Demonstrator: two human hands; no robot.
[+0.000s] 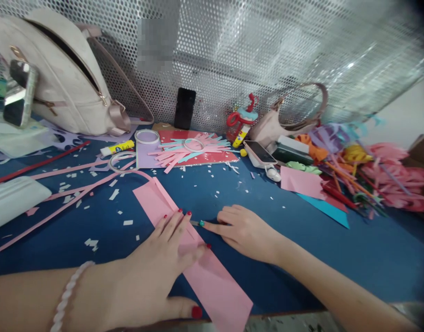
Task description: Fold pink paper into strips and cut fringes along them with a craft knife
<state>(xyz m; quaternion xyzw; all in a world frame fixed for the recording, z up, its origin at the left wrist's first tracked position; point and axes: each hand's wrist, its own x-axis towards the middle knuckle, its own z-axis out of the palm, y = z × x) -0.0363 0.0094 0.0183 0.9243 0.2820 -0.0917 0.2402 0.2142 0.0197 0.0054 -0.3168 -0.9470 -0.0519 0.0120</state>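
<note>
My left hand [152,260] lies flat with its fingers spread on a long pink paper sheet [220,281], which slants across the blue table. A narrow fold or cut strip [165,193] runs along the sheet's upper edge. My right hand [244,230] rests on the table just right of the sheet, its fingers curled and the index finger stretched left. Under that fingertip, a slim grey blade-like tool [194,223] with a teal part touches the sheet's edge; most of it is hidden by the hand.
Paper scraps [128,222] litter the table [267,290]. Pink strips [73,191], a glue stick [117,148] and a white case-like object [14,200] lie left. Behind stand a backpack [66,87], phone [185,108] and cup [244,121]; colourful craft pieces [388,166] pile up right.
</note>
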